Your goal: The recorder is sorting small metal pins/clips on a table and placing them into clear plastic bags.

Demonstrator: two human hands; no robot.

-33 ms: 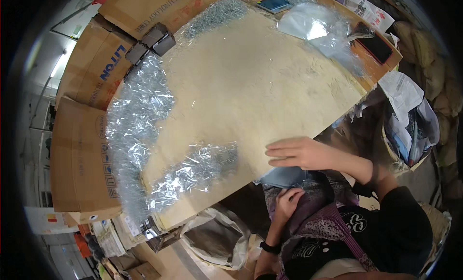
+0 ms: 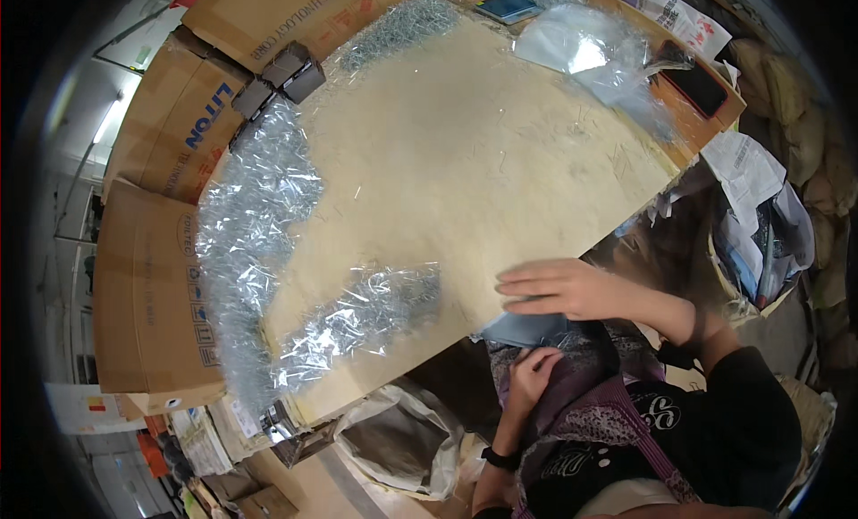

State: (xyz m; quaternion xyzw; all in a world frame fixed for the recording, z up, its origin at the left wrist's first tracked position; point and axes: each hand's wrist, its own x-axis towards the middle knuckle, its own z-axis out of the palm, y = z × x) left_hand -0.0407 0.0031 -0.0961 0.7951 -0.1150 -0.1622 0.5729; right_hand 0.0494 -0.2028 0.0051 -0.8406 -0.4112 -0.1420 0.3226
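Slightly blurred, my right hand (image 2: 547, 288) is stretched out flat with fingers extended, over the near table edge. Just under it lies a grey-blue plastic sheet or bag (image 2: 520, 330), which hangs from the edge toward my lap. Below, in front of my patterned purple apron (image 2: 590, 421), my left hand (image 2: 533, 376) has its fingers curled in a pinch by the sheet's lower side; what sits between them is hidden. On the wooden table left of my hands lies a heap of thin, shiny wire-like pieces (image 2: 366, 318).
More shiny heaps line the left (image 2: 264, 206) and far (image 2: 402, 28) sides, backed by cardboard boxes (image 2: 156, 287). Clear plastic bags (image 2: 581, 41) and a phone (image 2: 695, 90) lie far right. Below the front edge stands an open white sack (image 2: 402, 439); a filled bag (image 2: 760, 215) is at right.
My right hand has shifted very slightly to the right and down. My left hand has barely moved, and the things on the table are the same.
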